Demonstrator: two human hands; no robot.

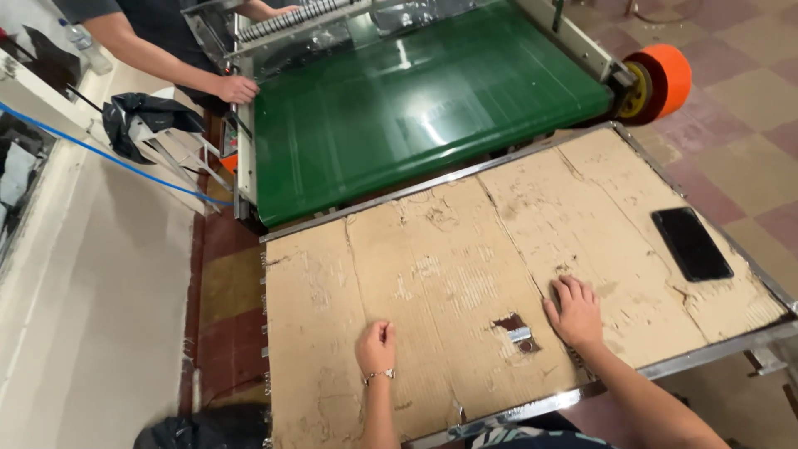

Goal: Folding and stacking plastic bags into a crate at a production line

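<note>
**Both hands resting on worn cardboard top, conveyor belt bare**

Left hand (376, 346) sits at about 6 o'clock on the cardboard sheet (449, 274), curled into a loose fist, knuckles up, nothing visible inside it; thin bracelet (378, 376) at the wrist. Right hand (575, 310) at about 5 o'clock, palm down, fingers (568, 287) flat and close together, pressing the cardboard, holding nothing.

Between the hands, just beside the right one at its 8 o'clock: a torn hole (514, 330) in the cardboard with a bit of metal showing through. Cardboard is scuffed and peeling and covers the metal-framed table (706, 353).

Black phone (692, 244) lies flat at 3 o'clock, well apart from both hands, near the table's right edge.

Green conveyor belt (424, 108) at 12 o'clock, touching the table's far edge, with nothing on it that I can see. Orange tape roll (661, 81) at 2 o'clock on the machine's corner. Another person's hand (237, 88) rests on the belt frame at 10 o'clock; a second one is at the top edge, partly cut off. Black plastic bag (141, 120) hangs at 9–10 o'clock.

Judgement on doing it well: keep the right palm flat and off the torn hole, the metal there could snag; keep the left fist relaxed and both hands short of the belt edge; leave the phone where it is, clear of the working area
</note>
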